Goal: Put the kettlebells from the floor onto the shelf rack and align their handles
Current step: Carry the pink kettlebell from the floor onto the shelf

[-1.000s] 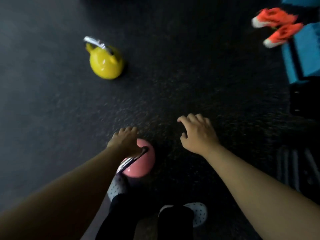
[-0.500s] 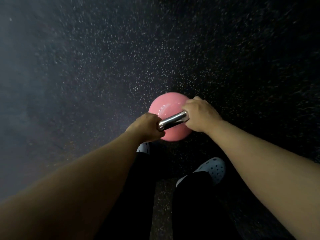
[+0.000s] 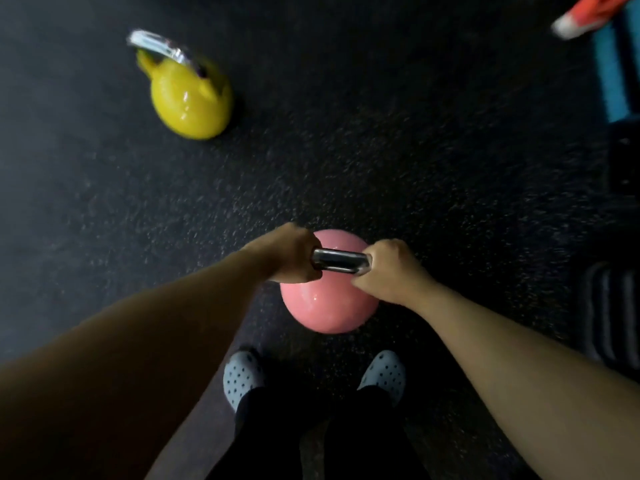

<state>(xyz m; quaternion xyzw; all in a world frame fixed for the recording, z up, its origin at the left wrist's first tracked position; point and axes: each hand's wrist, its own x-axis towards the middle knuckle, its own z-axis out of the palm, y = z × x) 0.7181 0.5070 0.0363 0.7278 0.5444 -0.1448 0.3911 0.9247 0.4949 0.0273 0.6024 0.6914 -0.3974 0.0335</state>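
A pink kettlebell point(image 3: 327, 306) with a chrome handle point(image 3: 339, 265) hangs in front of my feet, over the dark speckled floor. My left hand point(image 3: 292, 254) grips the left end of the handle and my right hand point(image 3: 389, 270) grips the right end. A yellow kettlebell point(image 3: 192, 98) with a chrome handle stands on the floor at the upper left, well away from both hands. The shelf rack is out of sight.
My two grey perforated clogs point(image 3: 242, 379) stand just below the pink kettlebell. At the upper right are an orange shoe point(image 3: 585, 12) and a blue block point(image 3: 616, 64). A dark ridged object point(image 3: 609, 313) lies at the right edge.
One second ago only my left hand held the pink kettlebell; my right hand has since closed on the handle. The view has swung, bringing the yellow kettlebell back into sight.
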